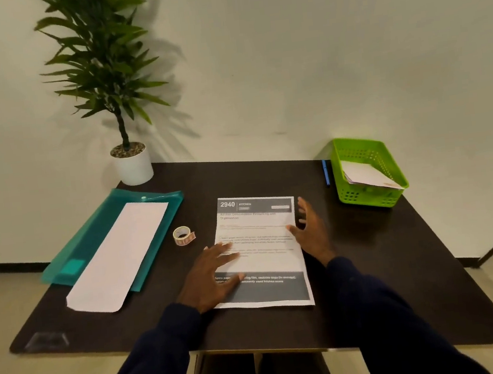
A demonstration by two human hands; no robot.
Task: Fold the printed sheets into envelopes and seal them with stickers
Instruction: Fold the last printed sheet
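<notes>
A printed sheet headed "2940 KITCHEN" lies flat and unfolded in the middle of the dark table. My left hand rests flat on the sheet's lower left part with fingers spread. My right hand is at the sheet's right edge, fingers straight and spread, its thumb over the paper. A small roll of stickers stands just left of the sheet. A long white folded sheet lies on a teal plastic folder at the left.
A green plastic basket holding folded paper sits at the back right, with a blue pen beside it. A potted plant stands at the back left corner against the wall.
</notes>
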